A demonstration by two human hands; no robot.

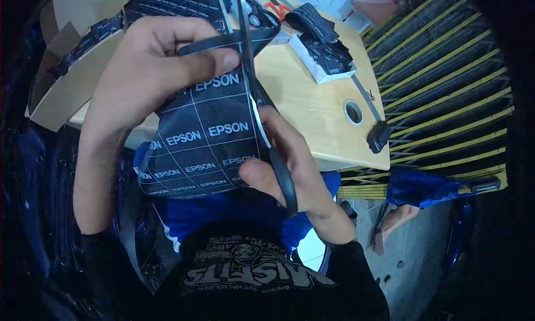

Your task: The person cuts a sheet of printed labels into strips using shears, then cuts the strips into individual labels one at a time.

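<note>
My left hand [161, 64] pinches the upper part of a black fabric piece [206, 148] printed with white EPSON lettering and thin grid lines. The fabric hangs down in front of my lap and curves at its lower left. On its right side, my right hand [284, 159] is closed, thumb beside the fabric, around a long narrow black piece [283, 181] with pale edges. That piece is seen edge-on and runs up past my left fingertips; I cannot tell if it is a strip or a tool.
On the wooden table [312, 117] stands a white box [317, 70] holding black EPSON-printed pieces. Orange-handled scissors [277, 10] lie behind it. A black lump [379, 137] sits at the right edge. At left is a cardboard box [72, 90]; a yellow folding gate [434, 81] stands at right, near a person's leg [397, 220].
</note>
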